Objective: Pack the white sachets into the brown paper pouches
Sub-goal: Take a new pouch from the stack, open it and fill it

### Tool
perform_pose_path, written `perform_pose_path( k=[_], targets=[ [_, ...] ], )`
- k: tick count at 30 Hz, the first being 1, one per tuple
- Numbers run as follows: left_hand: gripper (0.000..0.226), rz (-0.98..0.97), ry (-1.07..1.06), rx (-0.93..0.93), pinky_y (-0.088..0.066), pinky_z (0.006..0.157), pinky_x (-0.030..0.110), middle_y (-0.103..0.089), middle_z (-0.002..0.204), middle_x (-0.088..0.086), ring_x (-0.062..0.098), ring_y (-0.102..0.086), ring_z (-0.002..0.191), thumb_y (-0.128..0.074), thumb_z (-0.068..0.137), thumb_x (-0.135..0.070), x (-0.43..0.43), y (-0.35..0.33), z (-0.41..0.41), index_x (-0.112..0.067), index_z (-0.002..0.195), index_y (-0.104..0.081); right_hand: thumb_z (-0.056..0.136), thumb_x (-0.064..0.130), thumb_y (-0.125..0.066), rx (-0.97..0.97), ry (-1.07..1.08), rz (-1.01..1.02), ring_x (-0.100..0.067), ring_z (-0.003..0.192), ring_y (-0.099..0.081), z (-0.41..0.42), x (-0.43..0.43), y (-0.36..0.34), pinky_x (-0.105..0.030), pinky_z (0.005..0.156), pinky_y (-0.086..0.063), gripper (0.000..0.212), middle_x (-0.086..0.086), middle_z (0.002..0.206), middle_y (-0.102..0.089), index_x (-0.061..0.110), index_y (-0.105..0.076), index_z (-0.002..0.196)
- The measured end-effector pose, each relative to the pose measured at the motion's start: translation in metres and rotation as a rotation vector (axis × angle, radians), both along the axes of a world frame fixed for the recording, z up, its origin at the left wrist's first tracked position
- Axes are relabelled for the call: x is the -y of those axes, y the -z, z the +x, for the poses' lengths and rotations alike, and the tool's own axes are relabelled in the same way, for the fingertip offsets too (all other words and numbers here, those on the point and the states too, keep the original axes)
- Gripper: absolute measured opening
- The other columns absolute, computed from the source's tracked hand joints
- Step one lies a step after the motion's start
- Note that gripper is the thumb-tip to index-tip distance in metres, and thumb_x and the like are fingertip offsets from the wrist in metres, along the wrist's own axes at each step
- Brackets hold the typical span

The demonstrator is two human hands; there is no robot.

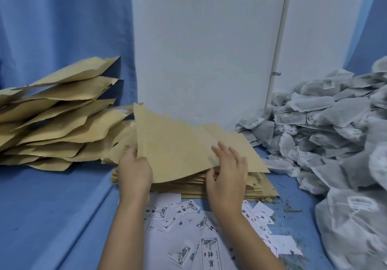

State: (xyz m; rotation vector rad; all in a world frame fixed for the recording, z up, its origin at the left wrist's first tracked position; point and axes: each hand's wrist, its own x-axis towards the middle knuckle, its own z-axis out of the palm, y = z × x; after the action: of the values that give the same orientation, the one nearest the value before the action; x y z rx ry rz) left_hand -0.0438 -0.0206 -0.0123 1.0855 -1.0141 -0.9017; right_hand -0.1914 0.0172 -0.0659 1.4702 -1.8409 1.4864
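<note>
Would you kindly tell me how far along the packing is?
Done: puffy brown pouches piled on the left look filled. In hand: left hand grips a flat pouch lifted off the stack, right hand at its edge. Left: a heap of white sachets on the right.

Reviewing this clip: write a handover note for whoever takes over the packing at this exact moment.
Left hand grips the left edge of the top pouch, lifted off the flat stack. Right hand rests straight fingers on its right side.
White sachets heaped at right; puffed pouches, apparently filled, piled at left; printed labels lie in front.
To do: open this pouch, fill it with sachets, work through the stack.
</note>
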Motion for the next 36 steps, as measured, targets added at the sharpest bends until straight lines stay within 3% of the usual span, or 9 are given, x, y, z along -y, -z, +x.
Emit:
perform_pose_path(
  k=[5, 9, 14, 17, 19, 21, 24, 27, 36],
  targets=[
    [0.048, -0.388, -0.109, -0.066, -0.044, 0.101, 0.027, -0.062, 0.124, -0.011, 0.008, -0.056, 0.116, -0.036, 0.095, 0.001, -0.011, -0.009, -0.011, -0.027, 0.129, -0.056, 0.091, 0.025, -0.045, 0.187, 0.145, 0.346, -0.021, 0.146, 0.012, -0.009, 0.006, -0.002, -0.044, 0.118, 0.009, 0.067, -0.011, 0.161, 0.003, 0.011, -0.018, 0.151],
    [0.063, -0.632, 0.058, 0.135, -0.03, 0.102, 0.006, -0.054, 0.122, -0.035, -0.007, -0.046, 0.123, -0.039, 0.093, 0.009, -0.025, -0.013, -0.027, -0.047, 0.118, -0.053, 0.1, 0.046, -0.019, -0.109, 0.15, 0.586, -0.023, 0.148, -0.003, -0.013, 0.009, 0.005, -0.041, 0.117, 0.006, 0.058, -0.008, 0.16, -0.014, 0.018, -0.025, 0.15],
    [0.061, -0.686, 0.25, 0.851, -0.029, 0.113, 0.033, -0.052, 0.137, -0.01, 0.005, -0.043, 0.131, -0.041, 0.083, 0.009, -0.018, -0.006, -0.031, -0.031, 0.126, -0.059, 0.1, 0.032, -0.014, -0.346, 0.027, 0.498, -0.021, 0.139, -0.031, -0.015, 0.014, 0.001, -0.034, 0.114, -0.016, 0.051, -0.01, 0.15, -0.037, 0.013, -0.039, 0.141],
    [0.05, -0.532, 0.341, 1.047, -0.033, 0.108, 0.032, -0.055, 0.135, -0.01, 0.006, -0.046, 0.128, -0.044, 0.092, -0.001, -0.017, 0.001, -0.033, -0.035, 0.125, -0.06, 0.094, 0.014, -0.044, 0.05, -0.141, 0.305, -0.03, 0.108, -0.054, -0.016, 0.012, -0.004, -0.033, 0.094, -0.037, 0.026, -0.015, 0.113, -0.063, 0.004, -0.062, 0.109],
    [0.043, -0.396, 0.365, 1.037, -0.04, 0.1, 0.027, -0.06, 0.128, -0.012, 0.008, -0.052, 0.121, -0.044, 0.096, -0.012, -0.017, 0.005, -0.032, -0.041, 0.123, -0.059, 0.087, 0.008, -0.051, 0.48, -0.221, 0.142, -0.027, 0.077, -0.051, -0.016, 0.009, -0.012, -0.027, 0.068, -0.039, 0.014, -0.006, 0.077, -0.061, 0.009, -0.058, 0.074],
    [0.034, -0.328, 0.38, 0.988, -0.043, 0.097, 0.027, -0.062, 0.125, -0.016, 0.007, -0.054, 0.119, -0.048, 0.097, -0.024, -0.016, 0.005, -0.032, -0.044, 0.121, -0.06, 0.084, 0.016, -0.052, 0.788, -0.346, -0.001, -0.02, 0.064, -0.043, -0.015, 0.006, -0.018, -0.02, 0.058, -0.037, 0.022, 0.005, 0.06, -0.053, 0.016, -0.049, 0.062],
    [0.028, -0.315, 0.406, 0.924, -0.043, 0.099, 0.029, -0.061, 0.123, -0.021, 0.003, -0.053, 0.119, -0.05, 0.094, -0.042, -0.016, 0.004, -0.033, -0.044, 0.119, -0.061, 0.091, 0.019, -0.043, 1.158, -0.75, -0.107, -0.018, 0.08, -0.067, -0.009, 0.008, -0.025, -0.026, 0.07, -0.053, 0.028, -0.002, 0.078, -0.071, 0.015, -0.067, 0.077],
    [0.026, -0.304, 0.421, 0.877, -0.044, 0.097, 0.029, -0.065, 0.117, -0.021, 0.003, -0.056, 0.114, -0.049, 0.094, -0.043, -0.018, 0.005, -0.036, -0.04, 0.114, -0.065, 0.097, 0.019, -0.041, 1.447, -0.947, -0.122, -0.019, 0.086, -0.068, -0.004, 0.01, -0.028, -0.029, 0.073, -0.056, 0.025, -0.006, 0.088, -0.071, 0.011, -0.064, 0.092],
    [0.027, -0.248, 0.455, 0.828, -0.042, 0.102, 0.029, -0.065, 0.12, -0.014, 0.002, -0.057, 0.113, -0.062, 0.089, -0.034, -0.01, 0.012, -0.038, -0.031, 0.115, -0.068, 0.092, 0.011, -0.034, 1.577, -1.123, -0.115, -0.022, 0.085, -0.061, -0.006, 0.007, -0.027, -0.032, 0.075, -0.051, 0.027, -0.011, 0.094, -0.065, 0.007, -0.058, 0.101]
  ],
)
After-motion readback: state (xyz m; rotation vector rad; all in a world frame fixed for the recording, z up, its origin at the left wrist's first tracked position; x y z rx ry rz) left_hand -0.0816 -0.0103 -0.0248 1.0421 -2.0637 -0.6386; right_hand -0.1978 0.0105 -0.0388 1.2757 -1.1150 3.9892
